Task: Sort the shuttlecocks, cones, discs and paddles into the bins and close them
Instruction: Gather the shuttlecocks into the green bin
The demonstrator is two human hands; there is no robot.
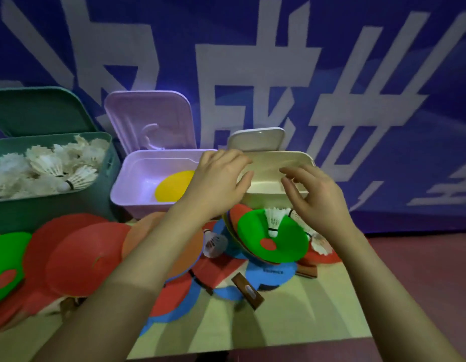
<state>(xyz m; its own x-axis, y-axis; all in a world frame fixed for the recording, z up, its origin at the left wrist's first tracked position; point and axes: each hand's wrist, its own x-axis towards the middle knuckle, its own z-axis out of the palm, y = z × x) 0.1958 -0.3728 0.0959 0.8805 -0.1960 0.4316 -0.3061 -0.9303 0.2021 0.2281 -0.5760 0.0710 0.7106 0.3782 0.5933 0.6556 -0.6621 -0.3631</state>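
Both hands, the left hand [221,178] and right hand [313,194], hover with loose, empty fingers over the cream bin [273,197], pink bin [137,184] at nine o'clock.

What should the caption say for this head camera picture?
Both hands, left and right, reach over the open cream bin, beside a pink bin.

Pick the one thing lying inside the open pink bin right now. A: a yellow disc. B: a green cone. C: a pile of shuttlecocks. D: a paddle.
A: the pink bin holds a single yellow disc on its floor, while the shuttlecocks fill the green bin to its left.
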